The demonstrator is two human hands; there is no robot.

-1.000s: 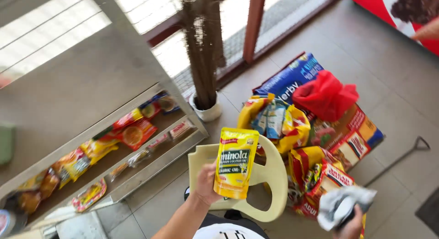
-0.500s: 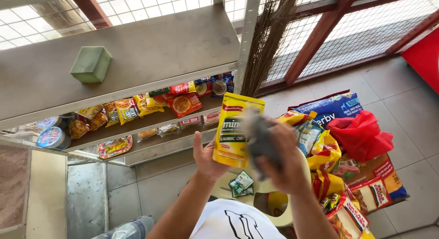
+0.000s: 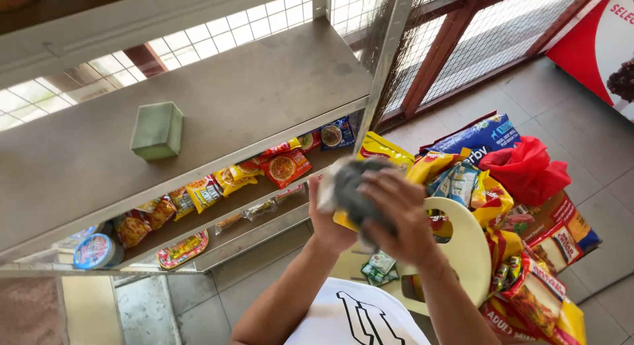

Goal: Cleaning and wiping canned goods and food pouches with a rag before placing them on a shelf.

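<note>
— Fingers [image 3: 389, 196] of the right hand [image 3: 399, 219] are curled and pressed down over a grey cloth [image 3: 353, 190], bunching it against a yellow pouch [image 3: 383, 149]. See it?

— Got it. The left hand [image 3: 328, 229] grips that pouch from below and behind, fingers wrapped around its lower edge, mostly hidden by the cloth. The pouch sits chest-high, just above a cream plastic chair [image 3: 462, 246].

— Wiping a pouch, I'd say. To do it well: hold the bottom firm, sweep the cloth flat across the face, don't crush the top seal.

— Agreed, and turn it to reach the back. Now, the packages around?

— Left side, a grey metal shelf [image 3: 264, 101] carries one pale green box [image 3: 157, 130]. On the lower shelf under it, a row of yellow and red snack packets [image 3: 211, 190], plus a round blue-lidded tub [image 3: 98, 250] at the near left end.

— Right side, on the floor, a heap: a big blue bag [image 3: 485, 135] at the far edge, a red plastic bag [image 3: 525, 170] bunched beside it, and yellow-and-red pouches [image 3: 535, 292] spilling nearer.

— Small green sachets [image 3: 380, 266] lie on the chair seat, below the hands.

— Far right corner, a red sign [image 3: 594, 41] with a dark picture, leaning by the mesh wall.
</note>
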